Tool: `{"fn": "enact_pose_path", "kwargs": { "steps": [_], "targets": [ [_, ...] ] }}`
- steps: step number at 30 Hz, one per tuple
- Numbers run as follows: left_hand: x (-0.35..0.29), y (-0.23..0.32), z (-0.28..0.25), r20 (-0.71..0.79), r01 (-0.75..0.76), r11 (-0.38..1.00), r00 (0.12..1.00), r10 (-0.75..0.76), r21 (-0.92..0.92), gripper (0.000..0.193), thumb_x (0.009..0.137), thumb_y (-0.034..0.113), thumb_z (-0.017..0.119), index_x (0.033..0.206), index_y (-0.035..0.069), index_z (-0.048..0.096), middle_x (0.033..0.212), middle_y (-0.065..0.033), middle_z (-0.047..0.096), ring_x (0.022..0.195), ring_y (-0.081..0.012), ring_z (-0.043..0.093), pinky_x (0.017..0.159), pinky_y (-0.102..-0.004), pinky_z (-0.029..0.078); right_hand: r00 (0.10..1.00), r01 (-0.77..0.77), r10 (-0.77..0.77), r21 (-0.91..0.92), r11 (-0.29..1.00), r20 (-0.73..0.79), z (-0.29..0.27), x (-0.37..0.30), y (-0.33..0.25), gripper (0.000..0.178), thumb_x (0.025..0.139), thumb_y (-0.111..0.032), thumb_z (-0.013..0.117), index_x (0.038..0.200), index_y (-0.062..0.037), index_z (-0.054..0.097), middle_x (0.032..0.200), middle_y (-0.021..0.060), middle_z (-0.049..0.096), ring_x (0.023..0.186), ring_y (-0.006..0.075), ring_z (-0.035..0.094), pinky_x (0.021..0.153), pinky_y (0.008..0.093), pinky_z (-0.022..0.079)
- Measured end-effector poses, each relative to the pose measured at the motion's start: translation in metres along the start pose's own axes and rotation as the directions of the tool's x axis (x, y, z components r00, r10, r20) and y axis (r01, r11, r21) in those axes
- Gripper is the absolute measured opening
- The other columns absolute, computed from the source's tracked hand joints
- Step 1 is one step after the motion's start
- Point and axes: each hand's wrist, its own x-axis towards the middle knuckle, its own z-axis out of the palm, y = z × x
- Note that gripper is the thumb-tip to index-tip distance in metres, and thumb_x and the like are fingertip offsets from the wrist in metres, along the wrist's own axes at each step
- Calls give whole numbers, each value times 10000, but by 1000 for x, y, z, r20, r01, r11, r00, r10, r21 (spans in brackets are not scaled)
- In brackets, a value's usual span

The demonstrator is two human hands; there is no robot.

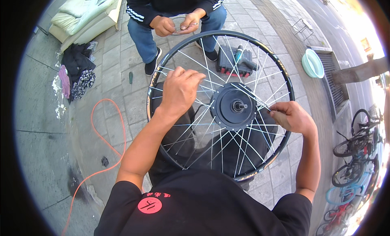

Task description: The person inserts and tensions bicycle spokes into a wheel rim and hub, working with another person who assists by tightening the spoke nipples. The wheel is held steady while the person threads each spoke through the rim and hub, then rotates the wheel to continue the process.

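Observation:
A bicycle wheel with a black rim [219, 34] and a dark hub motor [221, 110] lies across my lap, its axle pointing up. Silver spokes run between hub and rim. Over the wheel's left side is my left hand [180, 90], fingers pinched together; whatever they hold, if anything, is too small to make out. My right hand [294, 117], at the right part of the rim, closes its thumb and fingers on a few thin spokes [260, 101] that reach toward the hub. The far ends of these spokes overlap others, so I cannot tell whether they are attached.
Opposite me, a seated person's hands [176, 25] hold thin metal pieces. Beyond the wheel are a black toolbox [223, 61] and a power drill [243, 59]. A screwdriver [131, 78], orange hose [94, 114], clothes pile [77, 65] and sofa [87, 21] stand left; a basin [312, 63] and bicycles [353, 155] right.

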Motion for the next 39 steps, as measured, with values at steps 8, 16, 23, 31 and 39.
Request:
{"fn": "enact_pose_path", "kwargs": {
  "steps": [8, 16, 23, 31, 39],
  "targets": [
    [-6, 1, 3, 56, 163, 977, 986, -157, -135, 177, 969, 68, 737, 1133, 99, 795, 1108, -76, 788, 885, -305, 775, 755, -378, 608, 999, -2, 5, 70, 998, -51, 0, -3, 8, 245, 974, -161, 704, 1111, 24, 785, 711, 76, 664, 655, 133, 610, 645, 351, 524],
    [-6, 0, 2, 55, 230, 950, 973, -223, -212, 187, 980, 54, 731, 1153, 82, 794, 1134, -81, 791, 948, -296, 785, 806, -353, 620, 961, 7, 52, 213, 977, -271, -17, -13, 13, 199, 983, -158, 730, 1015, 30, 785, 703, -3, 632, 664, 73, 567, 611, 292, 469],
    [-5, -2, 0, 76, 260, 927, 965, -249, -271, 184, 982, 79, 743, 1157, 75, 799, 1144, -101, 786, 992, -309, 772, 840, -356, 608, 848, 199, -122, 98, 975, -515, 0, -23, -31, 47, 952, -8, 740, 928, 29, 722, 704, 6, 625, 647, 63, 563, 594, 281, 457],
    [3, -4, -3, 33, 148, 969, 989, -144, -196, 176, 944, 78, 751, 1112, 66, 801, 1111, -100, 797, 1010, -316, 719, 891, -403, 569, 706, 377, -495, -322, 868, -506, 9, -25, -67, 46, 936, 47, 722, 959, 25, 689, 814, 129, 643, 659, 225, 619, 628, 321, 474],
    [9, -9, 2, -6, 96, 979, 995, -98, -180, 184, 929, 99, 770, 1108, 91, 811, 1065, -57, 806, 1028, -275, 674, 950, -428, 498, 661, 455, -678, -546, 704, -323, 5, 0, -109, 98, 886, 28, 743, 938, 4, 663, 824, 165, 677, 728, 375, 677, 676, 437, 535]
  ]
}}
